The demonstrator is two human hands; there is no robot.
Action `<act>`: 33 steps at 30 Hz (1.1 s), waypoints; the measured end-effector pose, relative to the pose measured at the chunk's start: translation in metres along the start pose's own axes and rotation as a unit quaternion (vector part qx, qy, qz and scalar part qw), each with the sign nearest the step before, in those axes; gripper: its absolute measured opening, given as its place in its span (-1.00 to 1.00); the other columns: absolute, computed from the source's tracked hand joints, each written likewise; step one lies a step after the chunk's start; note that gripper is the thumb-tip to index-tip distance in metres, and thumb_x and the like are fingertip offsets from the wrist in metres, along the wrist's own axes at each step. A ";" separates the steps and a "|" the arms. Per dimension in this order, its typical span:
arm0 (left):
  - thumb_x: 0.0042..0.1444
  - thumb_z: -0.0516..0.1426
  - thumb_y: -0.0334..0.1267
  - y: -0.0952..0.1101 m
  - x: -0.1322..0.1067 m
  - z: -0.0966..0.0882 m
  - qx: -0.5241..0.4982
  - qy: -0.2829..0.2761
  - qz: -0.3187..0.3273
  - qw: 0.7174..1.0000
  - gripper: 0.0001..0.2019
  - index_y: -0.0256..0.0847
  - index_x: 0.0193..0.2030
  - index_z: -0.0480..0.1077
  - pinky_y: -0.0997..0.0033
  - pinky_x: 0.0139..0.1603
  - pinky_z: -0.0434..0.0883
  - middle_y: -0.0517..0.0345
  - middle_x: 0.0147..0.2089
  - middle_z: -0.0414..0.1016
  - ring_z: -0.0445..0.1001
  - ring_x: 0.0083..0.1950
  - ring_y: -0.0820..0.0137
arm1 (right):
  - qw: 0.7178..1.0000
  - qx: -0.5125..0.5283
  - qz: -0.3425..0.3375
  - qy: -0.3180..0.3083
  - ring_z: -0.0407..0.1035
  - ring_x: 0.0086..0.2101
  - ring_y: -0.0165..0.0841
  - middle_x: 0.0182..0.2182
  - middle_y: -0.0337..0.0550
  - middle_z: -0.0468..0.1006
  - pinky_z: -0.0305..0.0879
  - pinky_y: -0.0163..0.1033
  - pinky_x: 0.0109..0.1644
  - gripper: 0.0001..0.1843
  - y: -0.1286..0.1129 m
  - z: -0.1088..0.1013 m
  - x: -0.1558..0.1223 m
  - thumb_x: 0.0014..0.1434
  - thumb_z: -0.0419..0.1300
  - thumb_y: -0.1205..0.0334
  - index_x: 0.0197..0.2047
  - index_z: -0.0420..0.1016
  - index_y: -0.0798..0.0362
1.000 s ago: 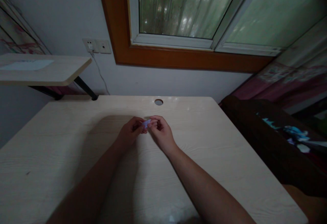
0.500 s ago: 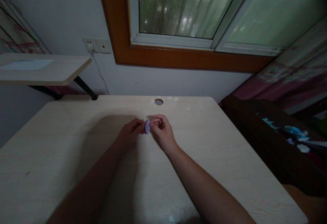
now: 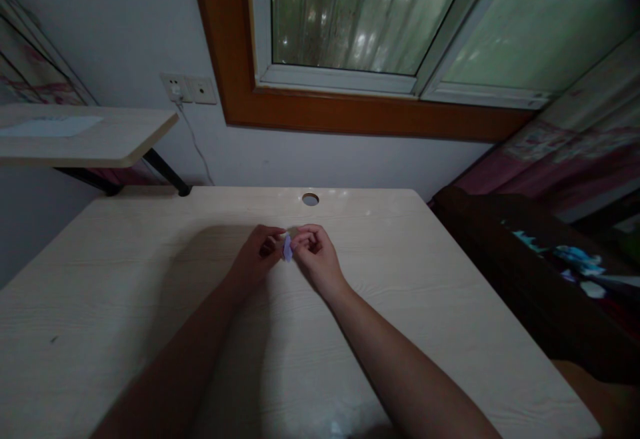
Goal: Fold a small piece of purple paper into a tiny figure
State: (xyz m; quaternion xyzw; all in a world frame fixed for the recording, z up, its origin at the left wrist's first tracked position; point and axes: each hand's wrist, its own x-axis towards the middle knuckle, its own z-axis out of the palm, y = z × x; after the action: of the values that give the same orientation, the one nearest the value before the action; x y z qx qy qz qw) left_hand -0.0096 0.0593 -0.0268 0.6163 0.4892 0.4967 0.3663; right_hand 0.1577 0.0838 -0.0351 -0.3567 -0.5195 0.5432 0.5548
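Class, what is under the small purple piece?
Pale desk shows just past the purple piece, between left hand and right hand; whatever is directly beneath it is covered.

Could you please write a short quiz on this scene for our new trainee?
1. Which colour is the small piece between the left hand and the right hand?
a) green
b) purple
c) orange

2. True or false: a cord runs from the left one of the two wall outlets.

3. Fill in the missing word: seen from the person's side, the round hole in the desk lies close to its ____ edge.

Key:
1. b
2. True
3. far
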 end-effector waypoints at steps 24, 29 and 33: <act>0.13 0.22 -0.35 -0.003 0.003 -0.002 -0.105 0.006 0.033 0.994 -0.86 -0.20 -0.15 0.42 0.40 -0.17 0.48 0.15 -0.23 0.50 0.53 -0.25 0.43 | 0.999 -0.037 -0.003 -0.009 0.37 -0.42 -0.40 -0.39 -0.26 0.51 0.35 -0.28 -0.29 -0.76 -0.002 0.001 -0.002 0.13 0.31 0.14 -0.13 0.46 -0.03; 0.12 0.23 -0.36 -0.005 0.004 -0.002 -0.105 0.076 0.014 0.992 -0.84 -0.19 -0.15 0.42 0.38 -0.16 0.48 0.16 -0.25 0.52 0.52 -0.26 0.43 | 0.993 -0.097 -0.060 -0.028 0.41 -0.31 -0.38 -0.24 -0.18 0.49 0.37 -0.28 -0.25 -0.89 -0.005 0.000 -0.004 0.17 0.29 0.16 -0.22 0.52 -0.04; 0.13 0.23 -0.34 -0.010 0.003 -0.002 -0.120 0.090 0.004 0.989 -0.82 -0.17 -0.12 0.40 0.35 -0.10 0.47 0.14 -0.19 0.54 0.54 -0.19 0.40 | 0.985 -0.124 -0.098 -0.075 0.44 -0.27 -0.36 -0.15 -0.13 0.50 0.41 -0.25 -0.22 -0.90 -0.008 0.002 -0.006 0.19 0.29 0.20 -0.19 0.53 -0.05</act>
State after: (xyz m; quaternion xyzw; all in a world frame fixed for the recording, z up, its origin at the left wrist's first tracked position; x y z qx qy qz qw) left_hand -0.0142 0.0649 -0.0346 0.5228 0.4542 0.6068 0.3902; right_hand 0.1585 0.0768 -0.0282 -0.3281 -0.6554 0.4429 0.5163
